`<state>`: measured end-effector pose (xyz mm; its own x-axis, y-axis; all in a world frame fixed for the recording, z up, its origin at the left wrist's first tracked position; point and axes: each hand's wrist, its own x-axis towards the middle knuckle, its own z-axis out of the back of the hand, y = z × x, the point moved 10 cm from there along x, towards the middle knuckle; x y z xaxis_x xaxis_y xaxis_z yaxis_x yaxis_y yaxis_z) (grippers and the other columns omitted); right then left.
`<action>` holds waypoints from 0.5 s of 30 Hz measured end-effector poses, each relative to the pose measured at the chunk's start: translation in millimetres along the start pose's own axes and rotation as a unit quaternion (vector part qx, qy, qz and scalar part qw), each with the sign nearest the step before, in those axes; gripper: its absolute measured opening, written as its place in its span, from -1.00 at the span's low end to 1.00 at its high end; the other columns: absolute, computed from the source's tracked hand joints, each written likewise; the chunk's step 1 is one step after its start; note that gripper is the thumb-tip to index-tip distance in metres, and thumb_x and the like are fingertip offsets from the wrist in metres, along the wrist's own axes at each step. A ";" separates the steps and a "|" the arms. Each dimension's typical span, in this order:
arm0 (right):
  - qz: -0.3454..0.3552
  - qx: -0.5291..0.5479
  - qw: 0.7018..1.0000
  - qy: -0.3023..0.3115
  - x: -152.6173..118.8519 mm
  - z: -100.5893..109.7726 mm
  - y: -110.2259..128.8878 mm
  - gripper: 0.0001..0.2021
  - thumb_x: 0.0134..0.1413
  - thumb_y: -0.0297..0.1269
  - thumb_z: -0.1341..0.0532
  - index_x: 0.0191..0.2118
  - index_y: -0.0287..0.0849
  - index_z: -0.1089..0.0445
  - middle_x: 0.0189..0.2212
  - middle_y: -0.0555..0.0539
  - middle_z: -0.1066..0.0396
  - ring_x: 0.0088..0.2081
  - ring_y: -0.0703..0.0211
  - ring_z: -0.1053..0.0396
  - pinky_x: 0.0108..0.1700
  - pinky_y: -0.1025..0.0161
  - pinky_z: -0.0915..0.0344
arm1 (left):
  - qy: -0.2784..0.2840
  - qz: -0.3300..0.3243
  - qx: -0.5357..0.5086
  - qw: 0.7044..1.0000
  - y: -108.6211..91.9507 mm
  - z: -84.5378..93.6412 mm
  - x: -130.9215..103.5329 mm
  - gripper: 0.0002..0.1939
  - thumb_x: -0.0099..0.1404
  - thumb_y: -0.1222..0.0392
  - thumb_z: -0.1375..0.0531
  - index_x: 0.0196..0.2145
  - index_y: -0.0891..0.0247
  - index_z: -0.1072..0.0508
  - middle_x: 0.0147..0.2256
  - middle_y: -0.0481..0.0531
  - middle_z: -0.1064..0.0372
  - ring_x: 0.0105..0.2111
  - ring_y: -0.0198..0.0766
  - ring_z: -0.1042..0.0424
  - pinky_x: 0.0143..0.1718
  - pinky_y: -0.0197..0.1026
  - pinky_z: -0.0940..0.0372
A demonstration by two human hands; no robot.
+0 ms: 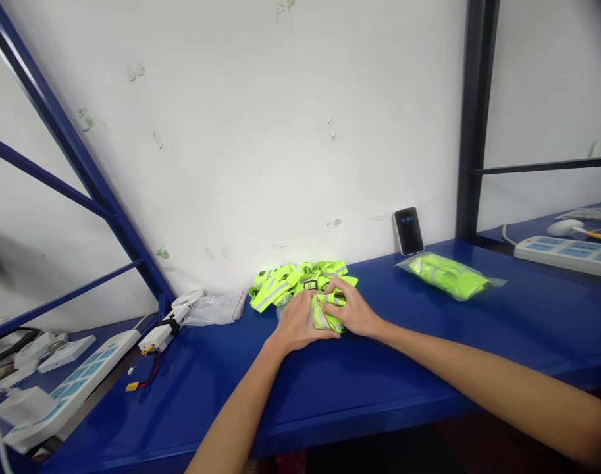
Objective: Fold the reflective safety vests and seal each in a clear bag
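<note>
The fingers of the left hand (297, 324) are curled round the near left side of a yellow-green strap bundle (324, 321), its thumb stretched along the front, while the right hand (355, 312) grips the same bundle from the right with bent thumb and fingers. Clear film with a thin red line seems to wrap the bundle, which sits low over the table (393, 378); whether it touches the surface is hard to tell. The step in hand looks like working the straps and the film together, and the next move calls, I judge, for a steady left hold while the right fingers find the film's edge without pinching the straps in it. Just behind the hands, a loose strap pile (276, 288) lies near the wall. Left of it are flat clear bags (215, 308) and a small white fan (187, 299); well to the right, a bagged bundle (448, 276) lies before an upright display device (408, 232).
</note>
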<state>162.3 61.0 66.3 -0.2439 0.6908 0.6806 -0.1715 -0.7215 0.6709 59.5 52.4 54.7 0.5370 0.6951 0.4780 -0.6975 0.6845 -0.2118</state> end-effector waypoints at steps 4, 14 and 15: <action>-0.001 0.008 1.000 0.005 4.2 -0.9 1.8 -0.88 -0.12 -0.37 -0.20 -0.41 -0.16 -0.22 -0.43 0.04 -0.21 -0.33 0.16 -0.19 -0.24 0.23 -0.12 | 0.006 -0.001 -0.001 1.000 -0.1 -1.8 -0.3 -0.18 -0.09 -0.35 -0.30 0.00 0.19 -0.23 -0.12 0.10 -0.29 -0.10 -0.01 -0.34 -0.09 0.02 -0.26; -0.052 0.037 0.995 0.076 1.4 -13.4 -11.5 -0.61 0.08 -0.27 -0.14 0.04 -0.06 -0.11 -0.09 -0.07 -0.14 0.01 0.09 -0.14 0.12 0.05 -0.09 | -0.013 -0.044 0.022 0.999 -14.2 -0.8 1.7 -0.09 -0.03 -0.35 -0.27 0.15 0.16 -0.11 -0.03 0.15 -0.25 -0.01 0.02 -0.29 0.00 0.08 -0.25; -0.074 0.058 0.992 0.089 1.1 -14.9 -14.8 -0.55 0.09 -0.26 -0.14 0.11 -0.05 -0.07 -0.05 -0.08 -0.12 0.04 0.08 -0.13 0.13 0.04 -0.08 | -0.012 -0.046 0.023 0.999 -14.9 -0.1 1.5 -0.08 -0.02 -0.34 -0.27 0.17 0.15 -0.08 -0.03 0.15 -0.25 -0.01 0.02 -0.29 0.00 0.08 -0.25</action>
<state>150.3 71.7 52.7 -0.3899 0.7623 0.5166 -0.1094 -0.5954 0.7959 70.7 43.2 58.5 0.5877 0.6243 0.5146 -0.6676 0.7335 -0.1274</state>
